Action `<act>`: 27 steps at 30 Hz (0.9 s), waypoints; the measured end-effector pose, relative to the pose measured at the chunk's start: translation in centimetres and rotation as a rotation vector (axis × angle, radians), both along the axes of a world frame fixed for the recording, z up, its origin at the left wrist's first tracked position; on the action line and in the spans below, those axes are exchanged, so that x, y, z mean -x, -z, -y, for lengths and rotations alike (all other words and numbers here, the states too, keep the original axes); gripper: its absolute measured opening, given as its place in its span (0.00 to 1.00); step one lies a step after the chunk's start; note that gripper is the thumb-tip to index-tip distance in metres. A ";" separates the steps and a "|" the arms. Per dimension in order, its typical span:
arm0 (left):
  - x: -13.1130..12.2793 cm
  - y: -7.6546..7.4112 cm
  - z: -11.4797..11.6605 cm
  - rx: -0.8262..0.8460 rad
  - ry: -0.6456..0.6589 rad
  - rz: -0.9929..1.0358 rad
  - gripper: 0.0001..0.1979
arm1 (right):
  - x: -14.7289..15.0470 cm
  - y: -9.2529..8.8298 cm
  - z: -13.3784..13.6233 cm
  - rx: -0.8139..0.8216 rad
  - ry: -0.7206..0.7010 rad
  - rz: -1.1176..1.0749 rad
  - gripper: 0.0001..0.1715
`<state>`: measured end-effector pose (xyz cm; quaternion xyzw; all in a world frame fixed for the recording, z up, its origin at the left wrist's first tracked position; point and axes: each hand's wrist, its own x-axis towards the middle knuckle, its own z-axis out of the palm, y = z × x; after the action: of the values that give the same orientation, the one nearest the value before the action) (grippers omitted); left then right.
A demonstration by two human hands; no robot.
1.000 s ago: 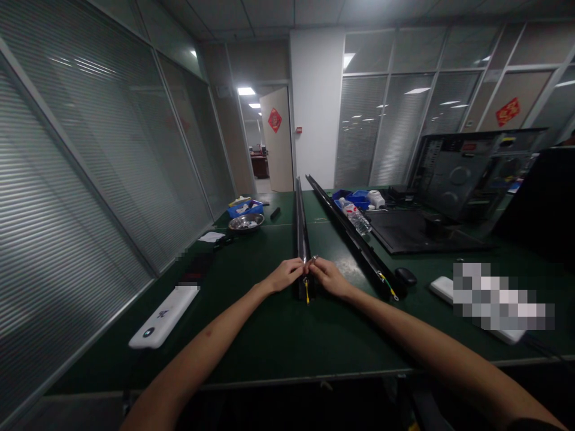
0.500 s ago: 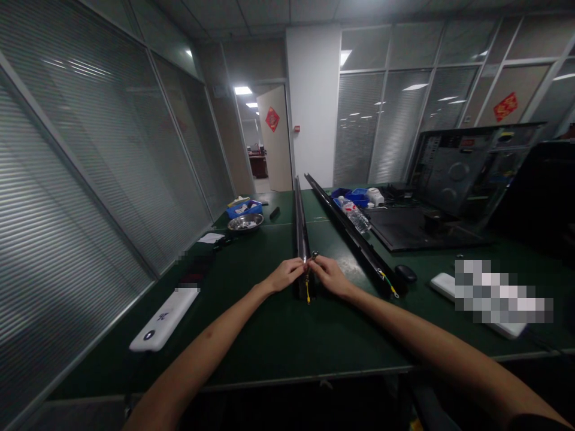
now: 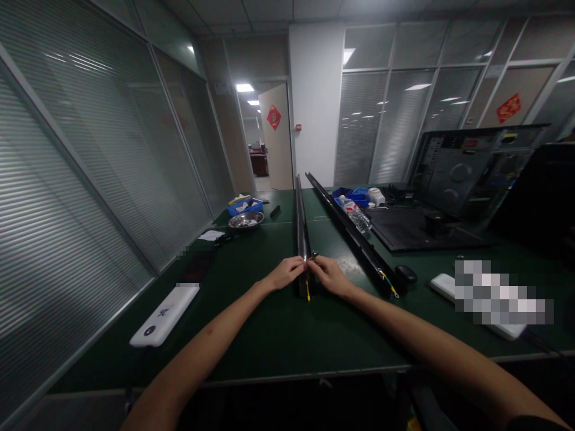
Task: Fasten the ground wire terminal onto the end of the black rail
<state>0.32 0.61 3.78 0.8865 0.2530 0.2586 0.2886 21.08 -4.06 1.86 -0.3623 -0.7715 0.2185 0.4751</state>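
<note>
A long black metal rail [image 3: 300, 221] lies lengthwise on the green table, its near end under my hands. My left hand [image 3: 286, 273] is closed, its fingertips pinching the rail's left edge. Against the right side, my right hand [image 3: 331, 275] is curled with its fingertips meeting the left ones. A small dark metal piece [image 3: 315, 255] sticks up from the right fingers; its lower part is hidden. Below the fingertips a short yellow wire [image 3: 308, 290] hangs at the rail's end. A second black rail [image 3: 354, 233] lies slanted to the right, with a yellow-green wire [image 3: 389, 284] at its near end.
Left stand a metal bowl [image 3: 246, 221], a blue basket [image 3: 245, 207] and a white power bank [image 3: 165, 315]. Right are a clear bottle [image 3: 356, 214], blue bins [image 3: 358, 197], a mouse [image 3: 406, 273], a black panel [image 3: 422, 230] and an open computer case [image 3: 458, 170]. Another white device [image 3: 442, 284] is partly blurred.
The view has shifted very slightly. Both hands stay at the same spot on the rail, with only a slight change at the fingertips.
</note>
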 end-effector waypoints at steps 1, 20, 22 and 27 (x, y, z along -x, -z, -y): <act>0.0 0.0 0.0 0.000 0.001 0.002 0.18 | 0.0 -0.1 0.0 -0.001 -0.013 0.003 0.23; -0.7 -1.8 1.2 -0.104 -0.139 0.147 0.19 | -0.2 -0.3 0.0 0.074 0.024 -0.075 0.27; -0.7 -3.3 2.0 -0.162 -0.218 0.235 0.20 | 0.0 -0.4 0.1 0.083 0.018 -0.069 0.26; 0.7 -5.6 7.5 -0.248 -0.192 0.341 0.24 | 0.2 -0.4 0.0 0.080 0.008 -0.061 0.25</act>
<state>-0.37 -6.84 9.40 0.8305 0.2500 0.4600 0.1904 20.84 -4.09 2.22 -0.3772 -0.7460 0.2581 0.4843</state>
